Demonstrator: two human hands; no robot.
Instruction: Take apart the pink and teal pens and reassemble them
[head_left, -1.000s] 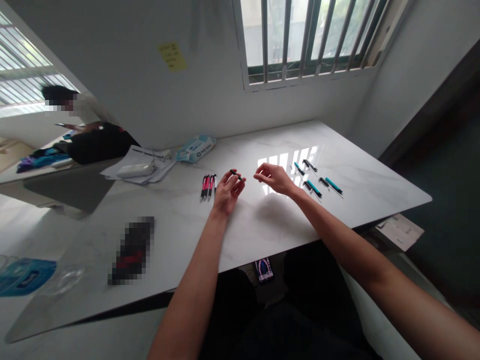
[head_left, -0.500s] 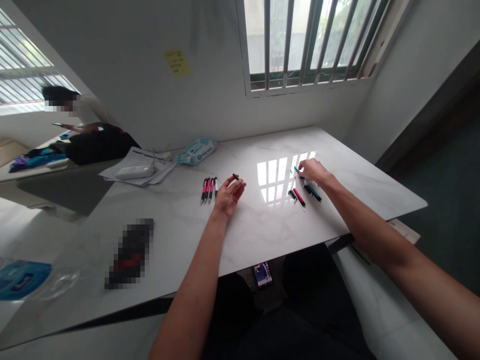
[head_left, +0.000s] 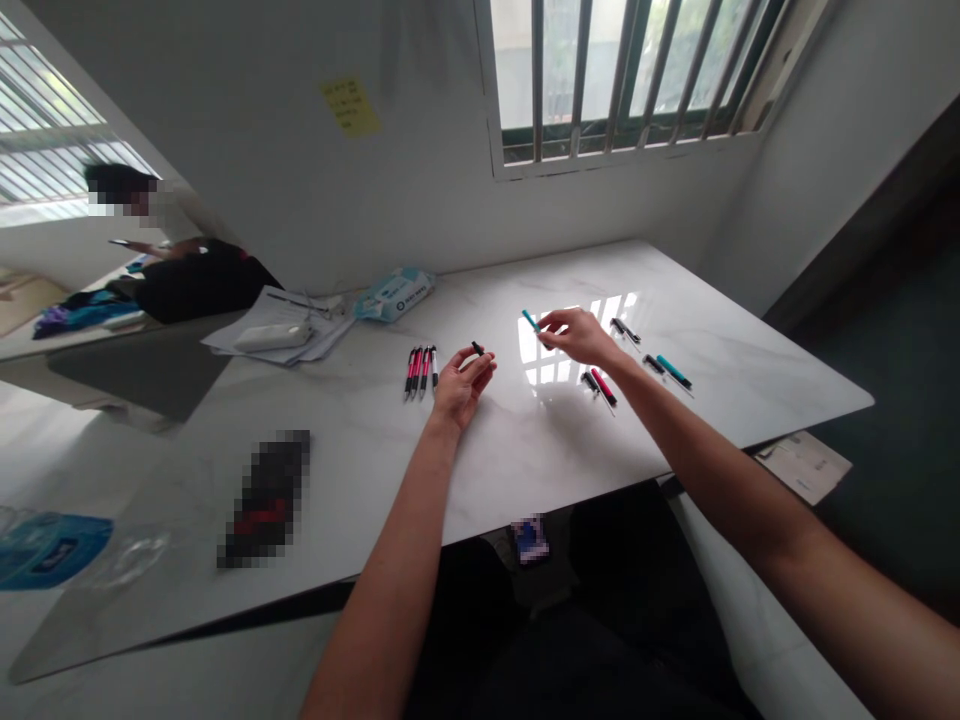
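A white, marble-patterned table (head_left: 495, 490) stands against a pale wall beneath a window (head_left: 630, 70) with upright metal bars; patches of daylight shine on the tabletop. On the wall is a yellow paper note (head_left: 351, 107) with handwriting.

The left hand (head_left: 461, 388) is above the table, its thumb and fingers closed on a small, black, tube-like pen part (head_left: 478, 349) whose end juts up past the fingertips. To the right, the right hand (head_left: 577, 335) pinches a slim turquoise pen barrel (head_left: 531, 321) between thumb and fingers, its free end tilted up toward the left. The two hands are apart, and so are the parts they grip.

Just left of the left hand, a row of slender pens (head_left: 421, 373), red and black with one whitish at the right end, lies side by side. Near the right forearm lie a glossy red pen barrel (head_left: 603, 387) with a black piece and a thin pale rod beside it, a second turquoise barrel (head_left: 674, 372) with similar parts, and, farther back, a dark pen part (head_left: 624, 331). A light-blue-and-white soft wipes packet (head_left: 395, 294) rests near the wall, beside white paper sheets (head_left: 281, 335).
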